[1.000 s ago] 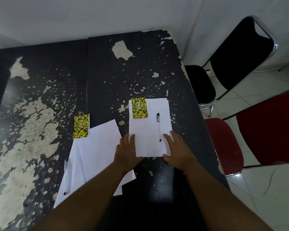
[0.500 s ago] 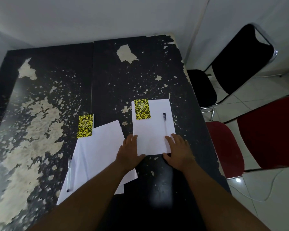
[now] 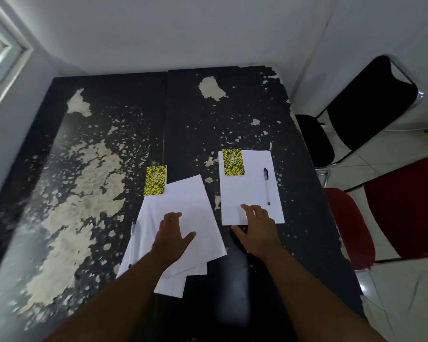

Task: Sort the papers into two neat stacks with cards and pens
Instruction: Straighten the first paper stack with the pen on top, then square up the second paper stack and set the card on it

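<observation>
Left hand (image 3: pixel 174 236) flat and open on the loose, fanned left stack (image 3: pixel 181 213); right hand (image 3: pixel 257 230) open, fingertips on the near edge of the squared right stack (image 3: pixel 250 188). Yellow card (image 3: pixel 233 162) and pen (image 3: pixel 266 186) atop right stack; second card (image 3: pixel 155 180) at left stack's far corner, on worn black tabletop (image 3: pixel 109 134).

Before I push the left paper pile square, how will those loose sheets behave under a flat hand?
The left paper pile is fanned out and thin, so the sheets will probably slide over each other. The left hand lies flat on top, so lower sheets may lag behind. The pen at its left edge could roll.
</observation>
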The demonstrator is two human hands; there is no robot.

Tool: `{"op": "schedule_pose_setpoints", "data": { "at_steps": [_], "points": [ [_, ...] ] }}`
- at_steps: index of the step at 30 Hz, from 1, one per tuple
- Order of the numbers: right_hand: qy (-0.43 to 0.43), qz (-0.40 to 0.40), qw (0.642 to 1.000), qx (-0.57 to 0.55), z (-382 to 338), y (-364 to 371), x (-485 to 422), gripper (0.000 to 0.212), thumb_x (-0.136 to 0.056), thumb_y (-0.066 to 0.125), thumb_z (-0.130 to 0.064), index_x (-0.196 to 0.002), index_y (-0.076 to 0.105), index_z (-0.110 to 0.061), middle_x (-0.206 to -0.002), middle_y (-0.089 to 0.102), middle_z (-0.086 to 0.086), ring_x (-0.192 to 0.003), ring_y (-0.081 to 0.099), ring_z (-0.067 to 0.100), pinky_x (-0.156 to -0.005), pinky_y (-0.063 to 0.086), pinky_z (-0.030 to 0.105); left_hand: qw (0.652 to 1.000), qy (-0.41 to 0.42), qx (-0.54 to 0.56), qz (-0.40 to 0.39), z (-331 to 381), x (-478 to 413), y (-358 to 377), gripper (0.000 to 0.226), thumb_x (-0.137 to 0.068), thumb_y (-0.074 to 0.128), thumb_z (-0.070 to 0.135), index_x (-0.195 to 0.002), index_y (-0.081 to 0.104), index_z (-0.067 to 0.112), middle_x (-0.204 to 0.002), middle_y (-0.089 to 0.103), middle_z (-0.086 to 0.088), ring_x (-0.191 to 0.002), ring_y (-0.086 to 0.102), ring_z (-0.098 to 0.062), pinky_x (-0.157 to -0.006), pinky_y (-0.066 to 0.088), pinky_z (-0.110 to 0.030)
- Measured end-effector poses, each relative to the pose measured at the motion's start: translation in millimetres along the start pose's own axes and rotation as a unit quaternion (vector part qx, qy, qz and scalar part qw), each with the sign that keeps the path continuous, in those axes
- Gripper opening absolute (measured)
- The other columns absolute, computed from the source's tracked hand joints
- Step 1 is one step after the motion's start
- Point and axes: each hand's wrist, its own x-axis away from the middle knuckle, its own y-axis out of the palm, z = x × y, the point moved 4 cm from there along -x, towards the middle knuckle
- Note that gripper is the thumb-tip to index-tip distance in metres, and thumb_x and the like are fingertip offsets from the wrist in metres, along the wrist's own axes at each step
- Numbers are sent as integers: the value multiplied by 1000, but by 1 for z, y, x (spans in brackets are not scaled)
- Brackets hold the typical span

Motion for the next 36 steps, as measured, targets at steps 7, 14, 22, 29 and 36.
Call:
{"op": "schedule_pose_setpoints", "data": {
  "at_steps": [7,14,22,29,36],
  "points": [
    [-14,-27,1000,5,-53,33,15,69,-91,58,-61,-150,41,-28,-146,49,-2,-130,48,21,-104,49,42,998,-52,-21,18,-65,27,-31,72,-88,72,45,-146,42,15,-149,40,-8,-138,43,-30,-112,42,-48],
    [1,-72,997,-17,-88,73,26,78,-91,61,-55,-158,32,-26,-159,37,2,-144,38,24,-113,43,45,996,-51,-72,-28,-115,41,-44,68,-92,65,43,-151,42,18,-155,40,-5,-143,41,-28,-114,44,-45],
    [65,-75,995,5,-109,94,27,76,-89,64,-55,-154,32,-31,-163,26,5,-149,29,29,-111,46,48,991,-77,-107,-14,-133,31,-58,78,-86,69,52,-148,40,15,-146,42,-7,-132,49,-29,-100,54,-43],
    [103,-55,993,-33,-120,103,25,77,-86,73,-46,-152,37,-30,-151,35,3,-138,38,25,-106,51,46,988,-143,-63,-24,-126,4,-58,88,-77,79,55,-140,42,7,-138,53,-12,-126,56,-31,-99,54,-43],
    [106,-43,991,-70,-131,113,34,75,-85,73,-42,-151,40,-31,-147,38,0,-136,41,23,-106,50,42,986,-158,10,-47,-105,-5,-63,36,-102,48,14,-136,56,6,-133,64,-17,-121,64,-33,-101,52,-42]
  ]
}}
